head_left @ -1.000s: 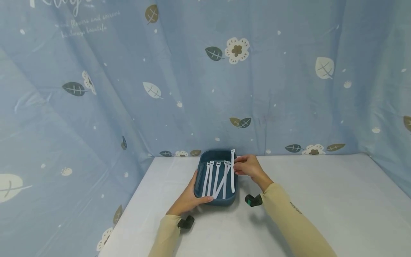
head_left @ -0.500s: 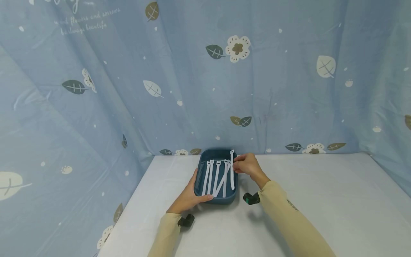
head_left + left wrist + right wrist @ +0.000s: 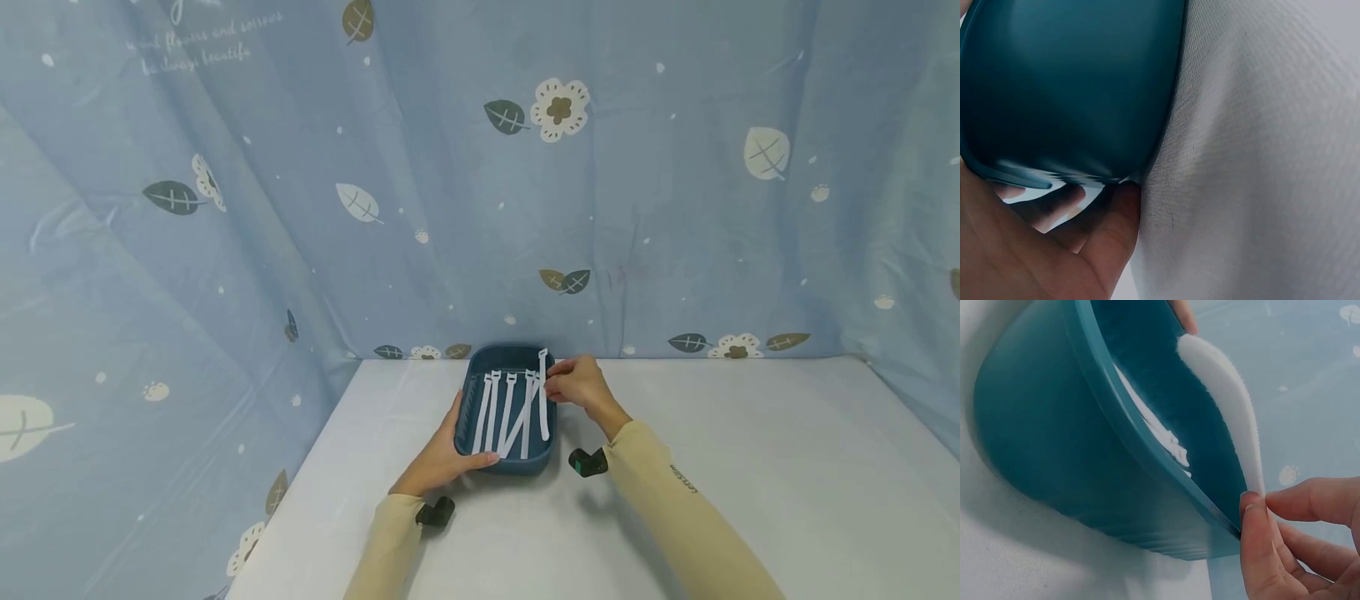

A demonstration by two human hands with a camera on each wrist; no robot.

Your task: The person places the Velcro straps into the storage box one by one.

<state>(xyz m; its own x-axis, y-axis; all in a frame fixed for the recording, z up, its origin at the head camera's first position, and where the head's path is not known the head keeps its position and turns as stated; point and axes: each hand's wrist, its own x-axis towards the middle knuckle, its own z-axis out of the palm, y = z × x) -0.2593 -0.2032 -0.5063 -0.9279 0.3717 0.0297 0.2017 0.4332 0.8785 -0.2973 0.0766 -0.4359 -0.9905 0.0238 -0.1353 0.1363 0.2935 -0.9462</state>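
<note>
A deep blue-green plastic basket (image 3: 517,468) stands on the table near the curtain. My left hand (image 3: 437,462) grips its near left corner, the thumb along the front rim and the fingers at the left wall. Several white hook-and-loop cable ties (image 3: 506,417) lie lengthwise inside, slotted heads at the far end, one crossing another slantwise. At the right rim my right hand (image 3: 588,390) pinches one more tie (image 3: 543,417) between thumb and fingertips. In the right wrist view this tie (image 3: 1235,400) bends above the basket opening, its fuzzy side showing.
White cloth covers the table (image 3: 750,467). A blue patterned curtain (image 3: 450,208) hangs right behind the basket and along the left side. Dark wrist cameras (image 3: 587,462) stick out from both sleeves near the basket's front.
The right forearm has shifted slightly left and the pinched tie sits a touch lower against the basket. The left hand keeps its grip. The head view has tilted a little downward.
</note>
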